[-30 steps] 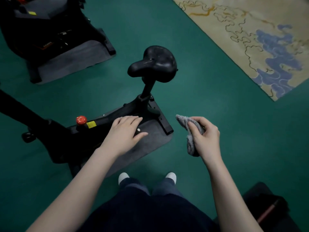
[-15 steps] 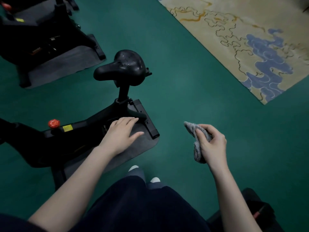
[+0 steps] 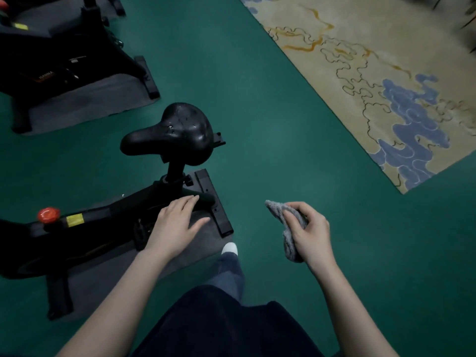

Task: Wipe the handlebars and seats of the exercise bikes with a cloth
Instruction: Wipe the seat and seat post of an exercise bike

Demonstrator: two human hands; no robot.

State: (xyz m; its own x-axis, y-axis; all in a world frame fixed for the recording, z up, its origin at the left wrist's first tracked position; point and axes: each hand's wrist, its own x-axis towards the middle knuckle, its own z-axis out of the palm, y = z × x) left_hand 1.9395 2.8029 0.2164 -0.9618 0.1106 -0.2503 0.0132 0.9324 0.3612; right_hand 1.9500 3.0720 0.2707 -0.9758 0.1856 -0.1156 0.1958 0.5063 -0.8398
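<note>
Grey cloth (image 3: 288, 228) in right hand (image 3: 310, 231), beside seat (image 3: 177, 134)

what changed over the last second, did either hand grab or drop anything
Nothing was grabbed or dropped. The view swung: the seat slid left then down in frame, and only one shoe shows now. The right hand still grips the cloth clear of the seat; the left hand stays open and flat.

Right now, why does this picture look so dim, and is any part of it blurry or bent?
Head view: the light is low, so the black seat shows only small highlights on its top. The far top right corner by the patterned rug is smeared. The wide lens bends straight edges, such as the rug's border. The right hand and its grey cloth look fairly sharp.
</note>
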